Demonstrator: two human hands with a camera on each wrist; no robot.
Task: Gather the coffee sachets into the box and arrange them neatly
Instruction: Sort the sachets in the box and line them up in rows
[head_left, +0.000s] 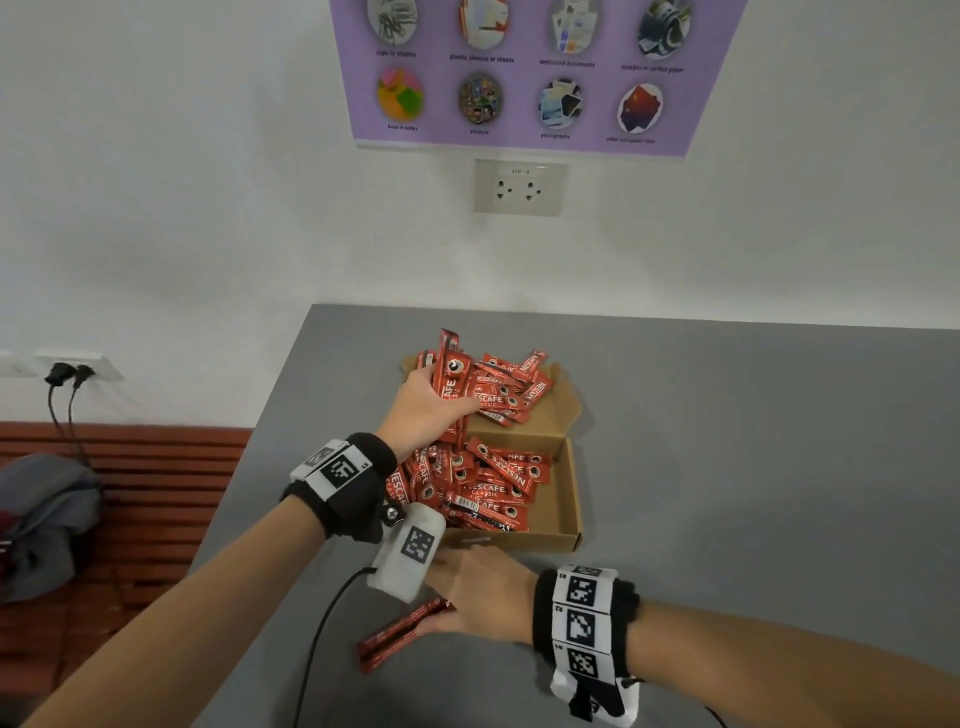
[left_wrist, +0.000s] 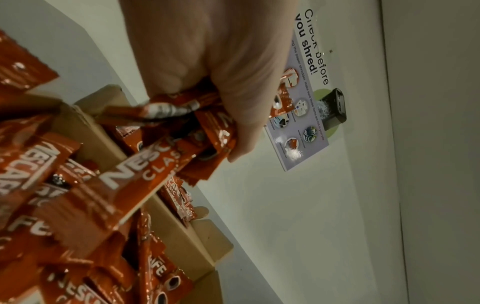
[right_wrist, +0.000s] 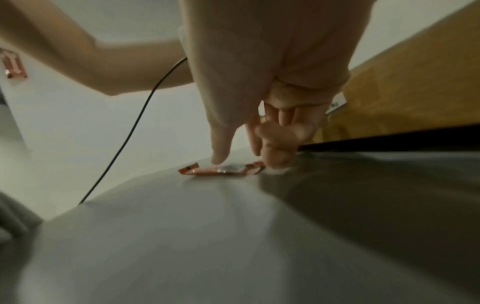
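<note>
On the grey table (head_left: 727, 467) the open brown cardboard box (head_left: 563, 499) holds a loose heap of red coffee sachets (head_left: 493, 483). The left hand (head_left: 423, 410) clutches a bundle of them over the lid, gathering mid-way. The right hand (head_left: 483, 597) curls its fingertips (right_wrist: 275, 158) onto stray sachets (head_left: 400, 636) beside the box; next, lift them in.

Red sachets (head_left: 498, 473) – white lettering, brown box (head_left: 563, 499), grey table (head_left: 753, 441)
</note>
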